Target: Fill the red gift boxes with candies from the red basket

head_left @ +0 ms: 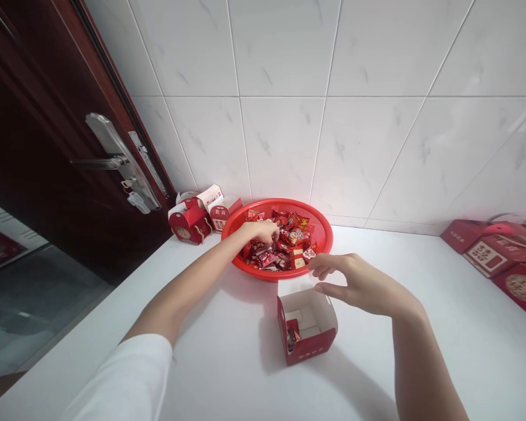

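Note:
A red plastic basket [325, 225] near the wall holds many wrapped candies [293, 235]. My left hand [266, 231] reaches into it, its fingertips down among the wrappers; whether they grip one is hidden. Just in front of the basket stands an open red box [311, 349] with a white inside and a few wrapped candies [293, 334] at its left end. Over the box's back right edge is my right hand [350, 280], fingers bent and thumb apart, with nothing between them.
Red boxes [189, 225] and an opened box [222, 215] stand left of the basket on the white table [228, 362]. More red boxes [491, 251] with cord handles lie at the right. A tiled wall is behind; a dark door [65, 99] is at the left.

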Demonstrator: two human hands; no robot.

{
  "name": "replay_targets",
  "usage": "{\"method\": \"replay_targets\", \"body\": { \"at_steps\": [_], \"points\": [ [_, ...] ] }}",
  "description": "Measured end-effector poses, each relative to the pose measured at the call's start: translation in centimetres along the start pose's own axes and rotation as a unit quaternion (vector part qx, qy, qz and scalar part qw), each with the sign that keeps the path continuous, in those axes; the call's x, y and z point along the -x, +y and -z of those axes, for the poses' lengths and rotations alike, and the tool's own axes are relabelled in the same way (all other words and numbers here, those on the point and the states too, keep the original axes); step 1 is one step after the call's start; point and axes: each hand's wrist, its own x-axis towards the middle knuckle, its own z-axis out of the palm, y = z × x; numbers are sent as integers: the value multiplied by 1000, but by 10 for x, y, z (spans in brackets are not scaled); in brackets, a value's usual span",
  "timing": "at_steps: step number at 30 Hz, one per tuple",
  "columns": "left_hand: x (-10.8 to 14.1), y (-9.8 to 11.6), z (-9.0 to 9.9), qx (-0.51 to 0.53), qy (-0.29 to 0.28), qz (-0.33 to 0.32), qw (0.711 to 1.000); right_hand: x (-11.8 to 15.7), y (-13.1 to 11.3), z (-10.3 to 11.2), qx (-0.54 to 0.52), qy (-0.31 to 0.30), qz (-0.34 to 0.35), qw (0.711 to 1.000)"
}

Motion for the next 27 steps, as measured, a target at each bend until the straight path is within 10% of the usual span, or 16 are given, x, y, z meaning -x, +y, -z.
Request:
{"method": "replay_targets", "body": {
  "at_steps": [11, 19, 27],
  "points": [
    [5, -22, -6, 133, 85, -64, 985, -1, 3, 3, 0, 16, -5, 1000],
    [28, -17, -4, 363, 204, -130, 900, -12, 6, -5, -31, -7, 42, 999],
    [63, 21, -5, 429, 275, -158, 846, -49, 30, -26, -154, 260, -17, 953]
  ]
}}
